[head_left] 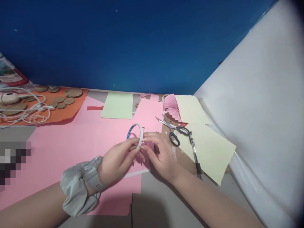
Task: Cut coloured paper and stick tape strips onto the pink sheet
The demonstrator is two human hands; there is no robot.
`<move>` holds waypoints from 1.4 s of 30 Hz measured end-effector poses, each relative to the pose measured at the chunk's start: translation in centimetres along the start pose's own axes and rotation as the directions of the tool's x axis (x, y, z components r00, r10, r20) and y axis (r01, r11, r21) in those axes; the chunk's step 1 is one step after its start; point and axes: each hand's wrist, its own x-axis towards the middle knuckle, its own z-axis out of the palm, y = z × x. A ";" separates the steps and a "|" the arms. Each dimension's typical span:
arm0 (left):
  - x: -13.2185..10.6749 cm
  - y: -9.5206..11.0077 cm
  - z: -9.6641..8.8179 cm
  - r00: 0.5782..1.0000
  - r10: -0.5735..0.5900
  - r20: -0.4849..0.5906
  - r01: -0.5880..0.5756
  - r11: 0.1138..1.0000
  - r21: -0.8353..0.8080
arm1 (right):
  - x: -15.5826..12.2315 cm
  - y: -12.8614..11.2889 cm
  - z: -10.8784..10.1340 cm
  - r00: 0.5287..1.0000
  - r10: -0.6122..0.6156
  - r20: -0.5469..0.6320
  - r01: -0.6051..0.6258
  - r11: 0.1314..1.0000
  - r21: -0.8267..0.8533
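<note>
A thin roll of tape (142, 131), white outside with blue print on the inner core, stands upright between my hands over the pink paper. My left hand (118, 158) pinches its lower edge between thumb and fingers. On the right side of the roll, the fingertips of my right hand (161, 152) are closed against its rim; a loose tape end, if any, cannot be made out. Just right of my hands lie black-handled scissors (175, 129) with blades apart. A pen (195, 153) rests beside them on pale yellow paper (211, 148).
Large pink paper (78, 139) covers the table's left. Behind are a green sheet (117, 106), a small pink sheet (149, 112) and a pleated pink fan (172, 106). Cardboard discs (73, 92) and white cables (35, 114) lie on orange paper (68, 115). A blue wall (133, 47) stands behind.
</note>
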 end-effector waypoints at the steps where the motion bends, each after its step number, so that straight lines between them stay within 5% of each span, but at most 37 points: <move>1: 0.0 0.0 0.0 1.000 -0.011 -0.010 0.011 1.000 0.021 | 0.0 0.0 0.1 1.000 0.013 -0.004 -0.013 1.000 0.014; 10: 0.0 -0.5 0.2 0.997 -0.061 -0.048 0.064 0.996 0.055 | 0.1 -0.3 0.2 0.994 0.095 0.047 -0.096 0.995 0.033; 42: 0.0 -0.8 0.2 0.991 -0.019 -0.130 0.049 0.971 0.233 | 0.1 -0.7 0.2 0.992 0.102 0.073 -0.103 0.995 0.009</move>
